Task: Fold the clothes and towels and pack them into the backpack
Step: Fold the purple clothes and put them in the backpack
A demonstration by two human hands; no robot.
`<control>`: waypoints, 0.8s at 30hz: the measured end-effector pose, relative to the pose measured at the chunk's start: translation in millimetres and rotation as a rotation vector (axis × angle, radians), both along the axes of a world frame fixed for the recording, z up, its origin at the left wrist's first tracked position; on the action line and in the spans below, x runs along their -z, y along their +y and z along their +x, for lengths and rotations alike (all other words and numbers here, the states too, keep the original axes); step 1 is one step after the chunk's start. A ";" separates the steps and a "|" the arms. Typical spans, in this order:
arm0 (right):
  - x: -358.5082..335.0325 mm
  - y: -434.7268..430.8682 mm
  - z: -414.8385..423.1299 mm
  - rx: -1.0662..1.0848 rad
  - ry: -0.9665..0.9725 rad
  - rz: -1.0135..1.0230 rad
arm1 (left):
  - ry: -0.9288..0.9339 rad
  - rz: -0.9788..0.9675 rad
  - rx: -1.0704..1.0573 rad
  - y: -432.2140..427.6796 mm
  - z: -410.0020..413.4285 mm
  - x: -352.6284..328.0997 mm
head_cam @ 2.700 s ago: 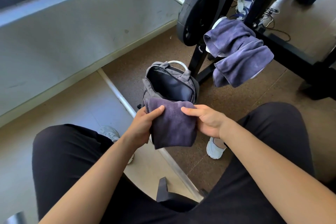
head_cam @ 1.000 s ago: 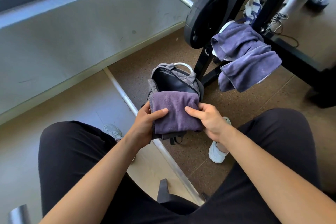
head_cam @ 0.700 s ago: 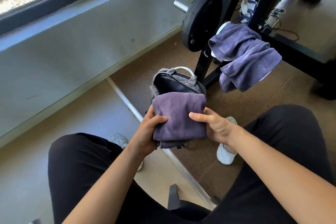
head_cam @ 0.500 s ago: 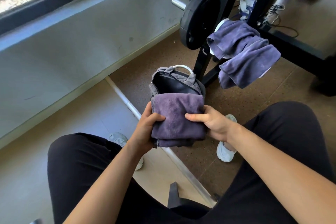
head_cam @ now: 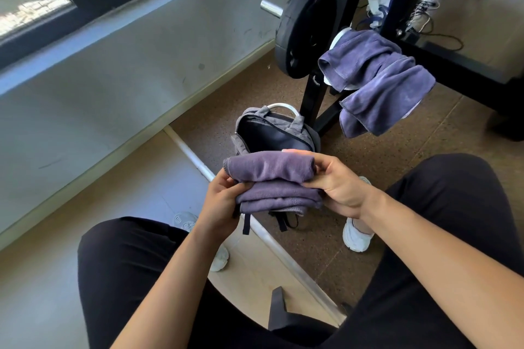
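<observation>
The person is sitting over the open backpack (head_cam: 273, 136) on the floor, holding a folded purple towel (head_cam: 272, 181) just above its mouth. The left hand (head_cam: 219, 204) is pinching the towel's left edge, its fingers curled around the layers; the right hand (head_cam: 336, 185) is gripping the right end, thumb underneath and fingers on top. The cloth looks soft, light and floppy, so it is likely needing support at both ends to keep the folds from sliding apart. More towels (head_cam: 377, 79) are hanging on the black rack (head_cam: 314, 99) nearby, not yet folded.
</observation>
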State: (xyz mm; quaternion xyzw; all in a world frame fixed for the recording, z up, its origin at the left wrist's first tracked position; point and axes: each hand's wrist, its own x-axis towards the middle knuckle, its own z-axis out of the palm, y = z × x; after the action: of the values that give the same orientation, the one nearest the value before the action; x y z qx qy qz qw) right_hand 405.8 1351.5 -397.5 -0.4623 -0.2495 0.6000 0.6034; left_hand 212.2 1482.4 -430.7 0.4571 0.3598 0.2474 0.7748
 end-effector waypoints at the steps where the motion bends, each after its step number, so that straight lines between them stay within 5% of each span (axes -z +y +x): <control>1: -1.9 -0.5 0.0 -0.036 0.010 0.034 | -0.019 -0.016 0.015 1.1 -0.4 -0.1; 5: -0.1 -0.1 2.2 -0.080 -0.156 0.058 | -0.069 -0.086 0.059 -1.8 1.8 -7.8; 11: 6.5 -0.7 5.1 -0.027 -0.761 0.108 | -0.010 -0.358 -0.010 6.5 -2.4 -12.2; 17: 21.7 -2.7 -1.7 -0.090 -1.089 0.158 | 0.170 -0.299 0.158 -8.4 3.4 -5.5; 20: 24.5 -2.5 -1.6 -0.174 -0.988 0.063 | 0.219 -0.226 0.107 -4.5 3.1 -1.4; 24: 33.1 -3.8 4.0 -0.156 -0.477 -0.090 | 0.215 -0.131 0.159 -1.4 3.1 -0.2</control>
State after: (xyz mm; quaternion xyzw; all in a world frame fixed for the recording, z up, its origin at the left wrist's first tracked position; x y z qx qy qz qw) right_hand 409.8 1347.7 -430.6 -0.5965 -0.3928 0.5292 0.4581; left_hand 215.3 1481.1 -430.5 0.4564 0.4187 0.1111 0.7772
